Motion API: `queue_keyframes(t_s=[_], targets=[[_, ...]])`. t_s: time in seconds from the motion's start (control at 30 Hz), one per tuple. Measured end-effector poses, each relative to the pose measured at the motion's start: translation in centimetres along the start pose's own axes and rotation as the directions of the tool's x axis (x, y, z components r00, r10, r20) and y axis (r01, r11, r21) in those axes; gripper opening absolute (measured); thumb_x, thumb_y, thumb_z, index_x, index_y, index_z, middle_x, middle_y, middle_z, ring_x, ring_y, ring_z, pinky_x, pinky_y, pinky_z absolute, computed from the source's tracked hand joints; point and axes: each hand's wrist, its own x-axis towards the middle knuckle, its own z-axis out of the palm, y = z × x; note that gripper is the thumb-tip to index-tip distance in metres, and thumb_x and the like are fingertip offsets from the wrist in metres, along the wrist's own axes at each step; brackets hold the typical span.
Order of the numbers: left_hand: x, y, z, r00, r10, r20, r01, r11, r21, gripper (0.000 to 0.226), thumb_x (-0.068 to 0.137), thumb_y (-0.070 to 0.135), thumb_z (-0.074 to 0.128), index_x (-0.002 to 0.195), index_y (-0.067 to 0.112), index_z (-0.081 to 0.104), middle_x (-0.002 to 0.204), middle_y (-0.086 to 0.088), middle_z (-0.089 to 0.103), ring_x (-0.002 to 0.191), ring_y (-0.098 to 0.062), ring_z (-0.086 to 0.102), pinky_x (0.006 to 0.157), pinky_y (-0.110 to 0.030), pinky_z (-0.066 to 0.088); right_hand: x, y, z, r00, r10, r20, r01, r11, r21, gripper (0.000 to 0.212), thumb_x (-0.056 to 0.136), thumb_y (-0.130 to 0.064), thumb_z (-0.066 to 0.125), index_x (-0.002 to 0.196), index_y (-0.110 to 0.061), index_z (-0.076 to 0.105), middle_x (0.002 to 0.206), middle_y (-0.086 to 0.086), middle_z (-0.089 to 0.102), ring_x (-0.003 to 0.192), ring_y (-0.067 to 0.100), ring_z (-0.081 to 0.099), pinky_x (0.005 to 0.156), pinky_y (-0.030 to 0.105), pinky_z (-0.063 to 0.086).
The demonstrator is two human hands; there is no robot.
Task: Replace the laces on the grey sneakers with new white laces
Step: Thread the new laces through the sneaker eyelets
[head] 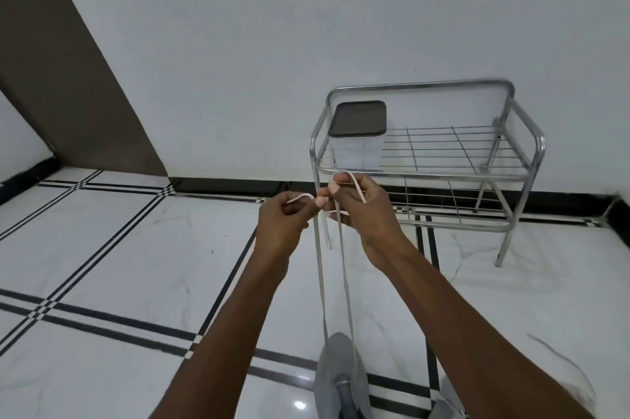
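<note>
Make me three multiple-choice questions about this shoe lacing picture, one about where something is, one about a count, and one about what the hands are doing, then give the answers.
1. Where does the lidded container stand?
A. on the floor
B. on the metal rack's top shelf
C. on the rack's bottom shelf

2. How many lace strands run from the hands down to the grey sneaker?
A. one
B. two
C. four

3. What are the left hand and right hand doing?
A. both pinching the lace
B. both hanging open
C. only the right holds it

Answers: 1 B, it sits at the top shelf's left end. 2 B, two strands hang side by side. 3 A, each hand's fingers curl round a lace end.
</note>
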Motion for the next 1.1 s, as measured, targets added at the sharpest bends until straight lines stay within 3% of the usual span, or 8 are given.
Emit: queue_keyframes(t_s=[0.13, 0.23, 0.37, 0.5, 0.67, 0.8, 0.97, 1.1], targets=[[-1.2, -0.2, 0.8, 0.994, -0.111, 0.0, 0.106, 0.949, -0.295, 0.025, 0.085, 0.026, 0.08, 0.106, 0.013, 0.077, 0.091, 0.001, 0.078, 0.086, -0.008, 0.072, 0.084, -0.029, 0.052, -0.1, -0.1, -0.2, 1.0, 0.003, -0.006, -0.003, 1.0, -0.009, 0.03, 0.094, -0.023, 0.07, 0.121, -0.017, 0.06, 0.098, 0.001, 0.078, 0.091, 0.016, 0.075, 0.094, 0.046, 0.056], [-1.6, -0.4, 1.3, 0.997, -0.08, -0.013, 0.072, 0.942, -0.328, 0.023, 0.089, 0.024, 0.077, 0.11, 0.014, 0.076, 0.095, 0.004, 0.079, 0.088, -0.005, 0.073, 0.083, -0.025, 0.052, -0.5, 0.2, -0.1, 1.0, 0.006, -0.008, -0.007, 0.999, -0.048, 0.018, 0.092, -0.025, 0.073, 0.109, -0.021, 0.072, 0.098, 0.001, 0.078, 0.089, 0.012, 0.075, 0.09, 0.041, 0.058], [-1.6, -0.6, 1.8, 0.999, -0.041, -0.021, 0.03, 0.927, -0.375, 0.025, 0.092, 0.018, 0.072, 0.116, 0.012, 0.073, 0.093, 0.009, 0.079, 0.09, -0.003, 0.074, 0.073, -0.014, 0.055, -0.7, 0.4, -0.1, 0.998, 0.062, -0.014, -0.061, 0.997, 0.049, 0.019, 0.091, -0.027, 0.074, 0.108, -0.018, 0.075, 0.098, 0.004, 0.078, 0.092, 0.015, 0.075, 0.086, 0.037, 0.059], [-1.8, -1.5, 2.3, 0.997, -0.07, -0.019, 0.056, 0.912, -0.406, 0.024, 0.093, 0.019, 0.071, 0.116, 0.012, 0.071, 0.098, 0.002, 0.079, 0.095, -0.009, 0.074, 0.082, -0.021, 0.054, -0.7, 1.4, 0.0, 0.997, 0.075, -0.03, -0.074, 0.997, 0.036, 0.02, 0.09, -0.028, 0.075, 0.105, -0.015, 0.077, 0.097, 0.006, 0.078, 0.093, 0.02, 0.075, 0.083, 0.035, 0.061], [-2.5, -4.2, 3.0, 0.994, -0.111, -0.019, 0.094, 0.905, -0.416, 0.023, 0.093, 0.022, 0.072, 0.115, 0.013, 0.072, 0.105, -0.005, 0.077, 0.099, -0.014, 0.073, 0.084, -0.024, 0.056, -1.3, 3.1, -0.5, 0.989, 0.116, -0.094, -0.117, 0.993, -0.009, 0.023, 0.081, -0.03, 0.082, 0.102, -0.024, 0.077, 0.091, 0.001, 0.076, 0.077, 0.012, 0.067, 0.069, 0.027, 0.054], [-3.3, -7.2, 3.2, 0.985, -0.172, -0.03, 0.149, 0.917, -0.369, 0.019, 0.097, 0.018, 0.068, 0.114, 0.009, 0.07, 0.099, -0.008, 0.077, 0.091, -0.016, 0.072, 0.089, -0.03, 0.059, -1.9, 6.3, -1.0, 0.97, 0.174, -0.169, -0.2, 0.967, -0.156, 0.023, 0.081, -0.028, 0.082, 0.101, -0.02, 0.075, 0.09, -0.001, 0.075, 0.081, 0.014, 0.067, 0.067, 0.026, 0.055], [-5.6, -12.3, 3.3, 0.966, -0.258, -0.01, 0.243, 0.923, -0.297, 0.015, 0.098, 0.017, 0.068, 0.109, 0.008, 0.071, 0.097, -0.009, 0.078, 0.089, -0.018, 0.074, 0.092, -0.035, 0.058, -3.6, 10.9, -2.1, 0.952, 0.265, -0.152, -0.292, 0.937, -0.193, 0.014, 0.083, -0.021, 0.081, 0.091, -0.01, 0.076, 0.085, 0.005, 0.074, 0.075, 0.017, 0.071, 0.076, 0.038, 0.064], [-7.6, -17.8, 3.1, 0.951, -0.309, -0.032, 0.294, 0.928, -0.23, 0.013, 0.096, 0.02, 0.071, 0.106, 0.012, 0.071, 0.095, -0.002, 0.079, 0.093, -0.015, 0.074, 0.086, -0.029, 0.054, -5.3, 16.5, -4.1, 0.95, 0.241, -0.197, -0.299, 0.88, -0.369, 0.007, 0.085, -0.022, 0.08, 0.087, -0.018, 0.074, 0.082, 0.0, 0.075, 0.073, 0.017, 0.073, 0.07, 0.031, 0.06]])
